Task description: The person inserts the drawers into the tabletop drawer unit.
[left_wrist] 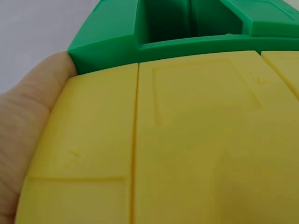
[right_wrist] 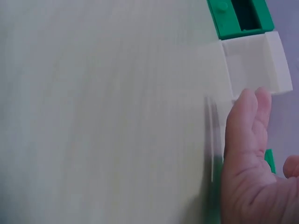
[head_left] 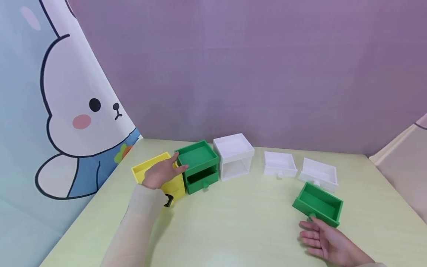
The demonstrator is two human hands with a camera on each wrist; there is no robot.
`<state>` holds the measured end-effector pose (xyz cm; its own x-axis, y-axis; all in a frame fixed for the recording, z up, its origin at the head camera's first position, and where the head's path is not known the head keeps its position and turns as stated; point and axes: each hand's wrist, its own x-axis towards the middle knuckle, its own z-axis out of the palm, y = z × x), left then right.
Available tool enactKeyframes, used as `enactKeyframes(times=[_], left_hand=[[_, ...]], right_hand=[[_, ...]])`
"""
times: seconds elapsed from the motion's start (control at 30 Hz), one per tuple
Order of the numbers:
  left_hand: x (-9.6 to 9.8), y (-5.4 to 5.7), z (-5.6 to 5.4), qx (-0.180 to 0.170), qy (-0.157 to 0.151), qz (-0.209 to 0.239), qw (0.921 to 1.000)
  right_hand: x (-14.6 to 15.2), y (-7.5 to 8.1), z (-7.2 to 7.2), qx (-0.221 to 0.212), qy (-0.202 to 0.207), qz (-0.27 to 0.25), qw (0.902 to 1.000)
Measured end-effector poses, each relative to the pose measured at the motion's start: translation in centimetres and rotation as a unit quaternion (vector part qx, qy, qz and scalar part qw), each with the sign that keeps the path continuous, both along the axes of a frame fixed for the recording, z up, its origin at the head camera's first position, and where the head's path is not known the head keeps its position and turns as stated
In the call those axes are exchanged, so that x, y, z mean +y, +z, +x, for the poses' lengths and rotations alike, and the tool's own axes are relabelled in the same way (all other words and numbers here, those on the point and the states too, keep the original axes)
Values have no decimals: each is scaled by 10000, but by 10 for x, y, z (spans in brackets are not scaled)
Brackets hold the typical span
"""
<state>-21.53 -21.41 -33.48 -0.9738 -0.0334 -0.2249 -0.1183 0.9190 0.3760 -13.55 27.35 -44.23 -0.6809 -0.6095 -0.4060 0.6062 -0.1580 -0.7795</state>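
Observation:
In the head view my left hand (head_left: 162, 172) reaches over a yellow drawer box (head_left: 178, 185), fingers spread. Its fingertips touch the near-left top edge of a green drawer cabinet (head_left: 197, 158), which has an open upper slot and a knobbed drawer (head_left: 202, 181) below. The left wrist view shows the yellow box (left_wrist: 201, 140) close up, against the green cabinet (left_wrist: 107, 35). My right hand (head_left: 328, 241) is held with loose, parted fingers just in front of a loose green drawer (head_left: 318, 204); I cannot tell whether it touches the drawer's knob.
A white cabinet (head_left: 234, 154) with a vacant front stands right of the green one. Two loose white drawers (head_left: 279, 162) lie farther right, the second white drawer (head_left: 319, 172) behind the green drawer. A purple cloth (head_left: 233, 74) hangs behind the table (head_left: 233, 218).

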Motion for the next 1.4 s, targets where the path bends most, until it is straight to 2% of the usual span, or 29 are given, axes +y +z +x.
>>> enactKeyframes(times=[0.17, 0.43, 0.53, 0.83, 1.03, 1.27, 1.4], left_hand=[[4, 0, 0, 59, 6, -47, 10000], [8, -1, -1, 123, -36, -113, 9999], [8, -1, -3, 123, -16, -114, 9999], [4, -5, -2, 105, -14, -40, 9999], [1, -6, -1, 125, -29, -20, 9999], [-1, -6, 0, 122, -25, -27, 9999], [-2, -4, 1, 115, -3, -32, 9999]], right_hand=[[12, -4, -2, -86, -39, -166, 9998], [21, -4, -8, -274, 346, -1279, 9908], [21, -3, -9, -338, 263, -1290, 9907], [18, -3, -9, -560, -467, -1557, 9851], [20, -3, -6, -679, -852, -1381, 9844], [20, 4, -7, -727, -826, -1634, 9804], [15, 7, -4, -766, -905, -1445, 9824]])
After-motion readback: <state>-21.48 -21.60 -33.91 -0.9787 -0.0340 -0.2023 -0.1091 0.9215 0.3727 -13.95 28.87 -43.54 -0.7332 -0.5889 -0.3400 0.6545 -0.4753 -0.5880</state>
